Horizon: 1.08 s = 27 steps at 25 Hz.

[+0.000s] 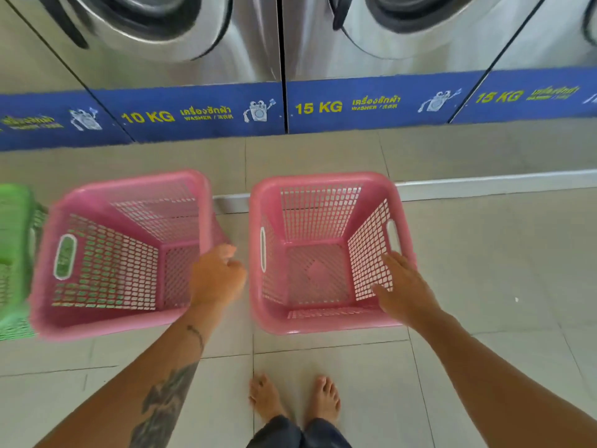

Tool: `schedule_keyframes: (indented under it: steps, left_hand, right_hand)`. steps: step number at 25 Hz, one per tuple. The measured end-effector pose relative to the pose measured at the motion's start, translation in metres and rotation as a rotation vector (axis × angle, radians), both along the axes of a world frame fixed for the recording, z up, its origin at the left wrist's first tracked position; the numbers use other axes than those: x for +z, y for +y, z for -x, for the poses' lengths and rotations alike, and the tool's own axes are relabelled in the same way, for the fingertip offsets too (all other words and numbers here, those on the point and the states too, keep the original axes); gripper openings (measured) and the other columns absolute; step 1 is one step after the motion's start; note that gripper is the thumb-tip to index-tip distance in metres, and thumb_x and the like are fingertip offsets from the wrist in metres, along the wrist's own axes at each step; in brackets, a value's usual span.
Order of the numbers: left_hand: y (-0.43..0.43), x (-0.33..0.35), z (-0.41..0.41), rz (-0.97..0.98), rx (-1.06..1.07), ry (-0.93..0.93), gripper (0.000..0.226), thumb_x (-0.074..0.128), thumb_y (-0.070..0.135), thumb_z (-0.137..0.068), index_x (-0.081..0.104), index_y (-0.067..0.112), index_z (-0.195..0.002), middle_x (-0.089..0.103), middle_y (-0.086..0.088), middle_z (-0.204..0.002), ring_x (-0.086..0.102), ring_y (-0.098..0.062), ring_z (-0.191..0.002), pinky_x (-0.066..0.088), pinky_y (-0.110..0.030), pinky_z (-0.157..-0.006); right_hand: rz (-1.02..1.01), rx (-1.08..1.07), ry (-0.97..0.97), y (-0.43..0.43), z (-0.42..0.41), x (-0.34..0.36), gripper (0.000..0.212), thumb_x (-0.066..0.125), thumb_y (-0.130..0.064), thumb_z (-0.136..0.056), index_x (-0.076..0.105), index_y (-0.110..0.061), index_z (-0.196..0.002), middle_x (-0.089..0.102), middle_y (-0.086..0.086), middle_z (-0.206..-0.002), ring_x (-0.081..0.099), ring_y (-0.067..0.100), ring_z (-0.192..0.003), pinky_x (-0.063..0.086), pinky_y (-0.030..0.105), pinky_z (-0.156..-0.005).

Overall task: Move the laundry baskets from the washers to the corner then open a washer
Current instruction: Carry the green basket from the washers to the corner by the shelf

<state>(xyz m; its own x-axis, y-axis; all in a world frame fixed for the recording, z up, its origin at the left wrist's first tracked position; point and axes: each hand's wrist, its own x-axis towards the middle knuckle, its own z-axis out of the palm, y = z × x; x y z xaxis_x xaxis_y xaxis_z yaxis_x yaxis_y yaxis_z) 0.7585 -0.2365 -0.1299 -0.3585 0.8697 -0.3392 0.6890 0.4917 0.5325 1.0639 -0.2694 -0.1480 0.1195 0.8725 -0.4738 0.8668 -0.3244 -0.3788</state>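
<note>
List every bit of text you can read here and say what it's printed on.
"10 KG" and "WASHER": blue base strip of the left-centre washer.
"15 KG" and "WASHER": blue strip of the next washer.
"15 KG": strip at far right; its small print is blurred.
Far-left strip: yellow text, too blurred.
Thai script beside each: not legible enough to quote.

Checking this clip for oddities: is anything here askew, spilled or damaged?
Only the left pink basket is askew: it is tilted toward the green basket with the left hand closed on its rim. The right pink basket stands level. Both are empty; nothing looks spilled or damaged.
</note>
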Motion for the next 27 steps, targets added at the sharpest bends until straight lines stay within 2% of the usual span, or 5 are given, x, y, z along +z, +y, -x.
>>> schedule_keyframes:
  steps: [12, 16, 20, 24, 27]
  left_hand:
    - [-0.103, 0.242, 0.253, -0.235, 0.141, 0.111, 0.025, 0.053, 0.007, -0.087, 0.075, 0.014, -0.097, 0.074, -0.005, -0.099, 0.067, -0.028, -0.092, 0.051, -0.034, -0.083]
    - [-0.148, 0.26, 0.384, -0.284, 0.298, 0.049, 0.02, 0.059, 0.015, -0.086, 0.074, 0.025, -0.095, 0.073, -0.003, -0.109, 0.065, -0.025, -0.099, 0.047, -0.029, -0.091]
    - [-0.189, 0.268, 0.496, -0.23, 0.368, 0.041, 0.028, 0.052, 0.015, -0.085, 0.07, 0.037, -0.089, 0.071, -0.004, -0.108, 0.062, -0.022, -0.084, 0.047, -0.028, -0.077]
    - [-0.197, 0.267, 0.575, -0.147, 0.335, 0.048, 0.037, 0.047, 0.012, -0.085, 0.072, 0.027, -0.108, 0.068, -0.005, -0.107, 0.066, -0.03, -0.091, 0.056, -0.037, -0.081]
    - [-0.176, 0.245, 0.618, -0.094, 0.294, 0.086, 0.038, 0.044, 0.017, -0.083, 0.069, 0.029, -0.109, 0.067, 0.0, -0.108, 0.066, -0.025, -0.086, 0.055, -0.034, -0.076]
  right_hand:
    - [-0.2, 0.446, 0.151, 0.008, 0.256, 0.208, 0.05, 0.055, -0.023, -0.082, 0.055, -0.011, -0.131, 0.056, 0.012, -0.133, 0.055, 0.032, -0.121, 0.044, 0.04, -0.102]
    - [-0.244, 0.522, 0.114, 0.007, 0.375, 0.243, 0.047, 0.055, -0.027, -0.08, 0.061, -0.02, -0.126, 0.057, 0.008, -0.13, 0.056, 0.032, -0.119, 0.044, 0.038, -0.1]
    - [-0.273, 0.547, 0.128, -0.004, 0.495, 0.266, 0.021, 0.052, -0.006, -0.08, 0.064, -0.024, -0.081, 0.066, 0.013, -0.094, 0.062, 0.029, -0.081, 0.045, 0.033, -0.072]
    - [-0.307, 0.585, 0.122, -0.008, 0.589, 0.27, 0.028, 0.055, -0.003, -0.084, 0.064, -0.001, -0.111, 0.062, 0.016, -0.121, 0.055, 0.035, -0.117, 0.039, 0.037, -0.099]
    - [-0.251, 0.667, 0.106, 0.008, 0.648, 0.247, 0.031, 0.051, -0.009, -0.076, 0.068, -0.009, -0.103, 0.069, 0.01, -0.109, 0.061, 0.032, -0.106, 0.047, 0.041, -0.094]
